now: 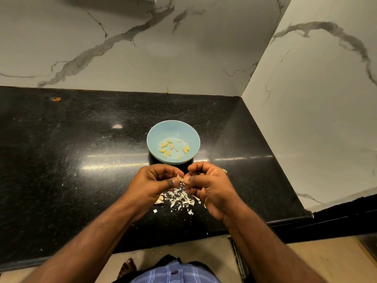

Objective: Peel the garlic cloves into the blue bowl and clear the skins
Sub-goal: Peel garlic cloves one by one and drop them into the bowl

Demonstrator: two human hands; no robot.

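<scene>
A: What is held between the two hands?

B: A garlic clove is pinched from both sides. It is gripped by the curled fingers and thumb of the left hand and by those of the right hand, just above the near part of the desk.

A: And where is the blue bowl placed?

B: It is set on the black desk just beyond the hands, toward the far side. About a dozen peeled cloves are scattered on its bottom.

A: Are skins seen anywhere?

B: A heap of white skins is spread on the desk directly beneath the hands (some flakes are strewn nearer). One unpeeled clove is partly hidden under the left wrist, just left of the heap.
</scene>
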